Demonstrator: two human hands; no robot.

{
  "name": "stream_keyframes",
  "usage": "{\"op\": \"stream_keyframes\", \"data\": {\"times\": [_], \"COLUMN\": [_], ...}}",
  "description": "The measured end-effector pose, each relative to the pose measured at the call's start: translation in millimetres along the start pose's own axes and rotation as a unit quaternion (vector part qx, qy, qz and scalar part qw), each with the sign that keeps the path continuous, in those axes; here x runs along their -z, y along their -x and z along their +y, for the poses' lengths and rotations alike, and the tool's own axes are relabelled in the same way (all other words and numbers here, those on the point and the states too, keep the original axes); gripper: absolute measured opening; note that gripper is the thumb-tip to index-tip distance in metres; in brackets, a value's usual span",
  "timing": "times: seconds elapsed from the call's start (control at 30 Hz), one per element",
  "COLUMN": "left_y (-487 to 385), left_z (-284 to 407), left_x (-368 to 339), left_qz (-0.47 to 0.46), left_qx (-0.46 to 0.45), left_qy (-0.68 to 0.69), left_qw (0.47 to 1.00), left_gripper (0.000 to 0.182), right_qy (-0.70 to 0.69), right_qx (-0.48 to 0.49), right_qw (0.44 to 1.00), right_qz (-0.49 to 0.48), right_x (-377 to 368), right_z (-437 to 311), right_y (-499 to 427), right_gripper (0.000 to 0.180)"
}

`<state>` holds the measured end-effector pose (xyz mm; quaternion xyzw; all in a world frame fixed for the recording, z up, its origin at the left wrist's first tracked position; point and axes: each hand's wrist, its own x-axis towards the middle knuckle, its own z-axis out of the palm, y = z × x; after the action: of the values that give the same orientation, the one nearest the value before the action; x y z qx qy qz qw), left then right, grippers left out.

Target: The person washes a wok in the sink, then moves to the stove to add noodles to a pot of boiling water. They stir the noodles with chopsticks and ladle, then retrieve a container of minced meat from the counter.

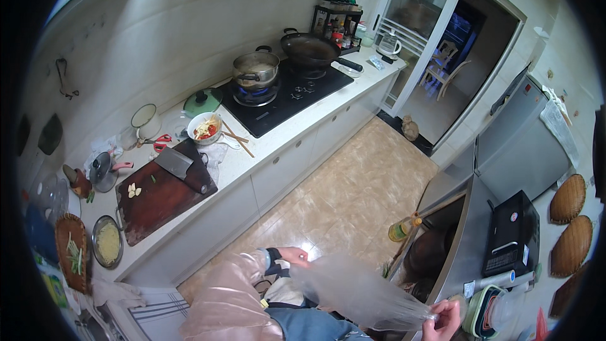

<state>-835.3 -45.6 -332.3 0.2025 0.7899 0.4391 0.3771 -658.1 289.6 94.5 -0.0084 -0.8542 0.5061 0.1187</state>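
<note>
A sheet of thin, translucent plastic film (pixel 360 289) hangs stretched between my two hands, above the floor. My left hand (pixel 294 256) pinches its left end; the pink satin sleeve shows behind the wrist. The gathered other end is pinched in the fingertips of my right hand (pixel 443 320), close to the right-hand counter. Beside that hand stand nested plastic containers (pixel 484 311). A roll of wrap (pixel 494 279) lies just beyond them. Whether the film is a single sheet or a bag, I cannot tell.
A steel pot (pixel 256 67) sits over a lit blue flame, beside a black wok (pixel 310 50). On the left counter, a cleaver (pixel 174 162) and garlic cloves (pixel 134 190) lie on a cutting board (pixel 158 203). An oil bottle (pixel 402 229) stands low at right, near an open cabinet.
</note>
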Motion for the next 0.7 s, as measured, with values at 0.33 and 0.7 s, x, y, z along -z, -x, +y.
{"op": "stream_keyframes", "data": {"times": [0.33,0.7], "left_y": [58.6,39.8], "left_z": [268.9,233.6], "left_x": [43.3,-18.6], "left_qz": [-0.065,0.065], "left_qx": [-0.511,-0.425], "left_qy": [0.118,-0.114], "left_qw": [0.849,0.895], "left_gripper": [0.122,0.027], "right_qy": [0.048,-0.123], "right_qx": [0.137,0.021], "right_qw": [0.955,0.982], "right_qz": [-0.258,-0.139], "right_x": [-88.5,-50.4], "right_z": [-6.6,-8.9], "right_y": [-70.0,-71.3], "right_gripper": [0.012,0.011]}}
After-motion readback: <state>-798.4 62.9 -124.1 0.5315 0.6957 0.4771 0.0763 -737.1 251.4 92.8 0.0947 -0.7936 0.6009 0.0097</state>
